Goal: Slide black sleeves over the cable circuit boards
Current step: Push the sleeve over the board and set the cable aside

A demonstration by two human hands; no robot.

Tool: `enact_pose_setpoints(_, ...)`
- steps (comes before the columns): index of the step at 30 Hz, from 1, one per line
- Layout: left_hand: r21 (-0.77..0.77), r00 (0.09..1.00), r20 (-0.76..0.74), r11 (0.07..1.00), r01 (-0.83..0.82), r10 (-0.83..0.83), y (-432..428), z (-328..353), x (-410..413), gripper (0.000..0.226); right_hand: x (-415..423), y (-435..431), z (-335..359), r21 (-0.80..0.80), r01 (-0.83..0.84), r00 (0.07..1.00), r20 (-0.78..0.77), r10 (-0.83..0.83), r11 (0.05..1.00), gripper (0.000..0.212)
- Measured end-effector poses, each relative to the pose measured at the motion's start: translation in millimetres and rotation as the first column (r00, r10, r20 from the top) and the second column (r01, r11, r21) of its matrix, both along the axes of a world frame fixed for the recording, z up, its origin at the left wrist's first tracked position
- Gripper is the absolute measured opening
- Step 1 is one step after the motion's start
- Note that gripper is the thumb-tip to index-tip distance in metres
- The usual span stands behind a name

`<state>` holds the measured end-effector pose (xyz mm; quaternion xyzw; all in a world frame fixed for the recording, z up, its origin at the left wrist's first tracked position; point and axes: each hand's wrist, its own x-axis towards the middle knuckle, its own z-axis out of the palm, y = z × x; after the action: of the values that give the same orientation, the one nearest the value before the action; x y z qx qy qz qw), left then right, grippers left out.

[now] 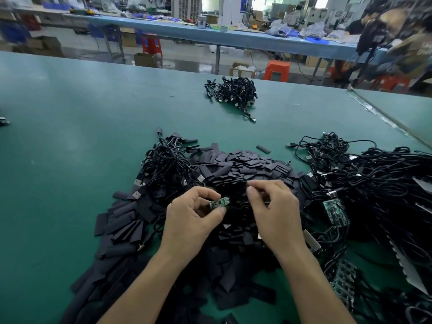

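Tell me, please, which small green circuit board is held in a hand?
The small green circuit board pinched by the left hand; the other boards lie among black cables at the right.

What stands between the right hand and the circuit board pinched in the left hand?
Nothing visible. The left hand pinches the circuit board, its free end pointing at the right hand across an open gap above the sleeve pile. Whether that hand holds a sleeve is unclear.

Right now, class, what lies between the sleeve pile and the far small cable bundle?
Only bare green table, between sleeve pile and cable bundle; head view.
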<state>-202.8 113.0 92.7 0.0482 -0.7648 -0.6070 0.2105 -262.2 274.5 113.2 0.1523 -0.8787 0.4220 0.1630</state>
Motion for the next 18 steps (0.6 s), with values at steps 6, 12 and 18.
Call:
enact_pose_setpoints(6, -0.032, 0.998, -0.002, 0.997, -0.064, 0.064, 0, 0, 0, 0.020, -28, 0, 6, 0.462, 0.078, 0.970, 0.170, -0.174, 0.883, 0.047)
enact_pose_setpoints(12, 0.055, 0.995, -0.016, 0.994, -0.094, 0.095, 0, 1, -1, 0.012, -33, -2, -1, 0.395, 0.176, 0.968, 0.095, -0.230, 0.902, 0.031)
enact_pose_setpoints(18, 0.092, 0.999, -0.015, 0.995, -0.047, 0.049, 3, 4, -1, 0.034, -19, 3, 6, 0.021, 0.187, 0.982, 0.008, -0.188, 0.982, 0.015)
